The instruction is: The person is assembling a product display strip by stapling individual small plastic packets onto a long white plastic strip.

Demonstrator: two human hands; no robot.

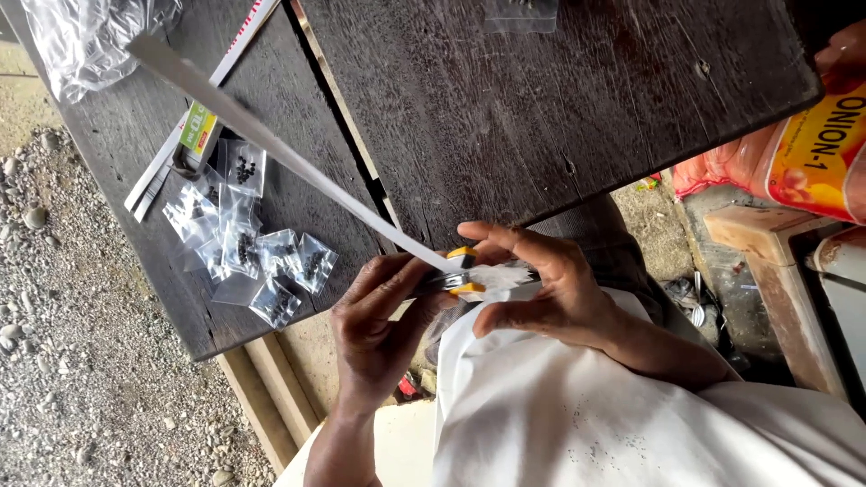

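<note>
1. Head view looks straight down at both hands, held close together just off the near edge of the dark wooden surface (559, 108).
2. Left hand (379, 325) is curled around a small tool with yellow tips (462, 271). It looks like a stapler or a clip sealer, but I can't say which. Fingers are clamped on it from below, thumb up near the yellow part.
3. Right hand (550, 289) is closed on the same spot from the other side, pinching a small clear plastic bag (502, 276) against the tool, index finger stretched over the top.
4. A long white strip (271, 144) runs from the tool up and away to the left, slanting over the surface and ending blurry near the top corner.
5. Right under the hands there's white cloth (577, 406) spread over the person's lap.
6. Further out on the left plank sits a heap of little clear bags with dark seeds (253, 252), touching and overlapping each other.
7. Just beyond that heap lie more white strips (180, 144) with a green label, and a crumpled clear plastic bag (90, 36) at the far corner.
8. Off to the right is an orange sack (794, 153), and gravel ground (72, 361) on the left.
</note>
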